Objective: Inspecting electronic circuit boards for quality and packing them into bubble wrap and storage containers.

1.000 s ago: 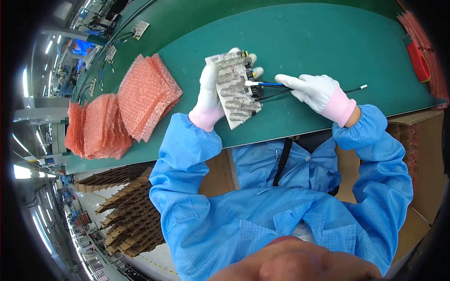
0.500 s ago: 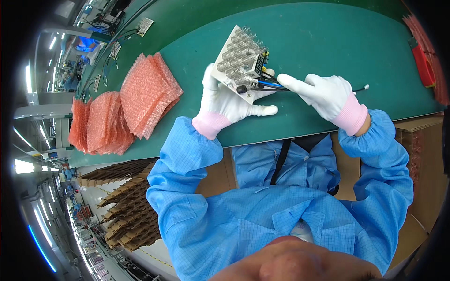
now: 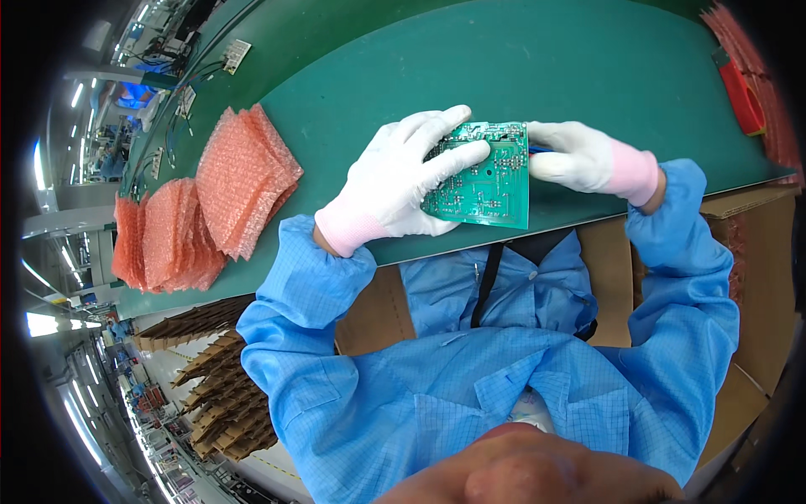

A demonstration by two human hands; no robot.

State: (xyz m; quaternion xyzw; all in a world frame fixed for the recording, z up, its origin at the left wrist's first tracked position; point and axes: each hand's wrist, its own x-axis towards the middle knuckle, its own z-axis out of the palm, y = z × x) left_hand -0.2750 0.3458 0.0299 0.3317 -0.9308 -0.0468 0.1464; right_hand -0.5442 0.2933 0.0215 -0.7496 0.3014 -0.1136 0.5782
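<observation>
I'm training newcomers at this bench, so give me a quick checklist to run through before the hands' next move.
1. Left hand holding the circuit board: ok, gripped at its left side.
2. Wires in the right hand: ok, between fingers and thumb at the board's right edge.
3. Gloves on both hands: ok.
4. Component side in view: not ok, the green soldered side faces the camera.
5. Wire ends undamaged: cannot tell, hidden.
6. Pink bubble-wrap sheets apart from the board: ok.

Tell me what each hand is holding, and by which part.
Left hand: the board, by its left side, fingers over the green face. Right hand: the wires, between thumb and fingers, near the board's right edge.
</observation>
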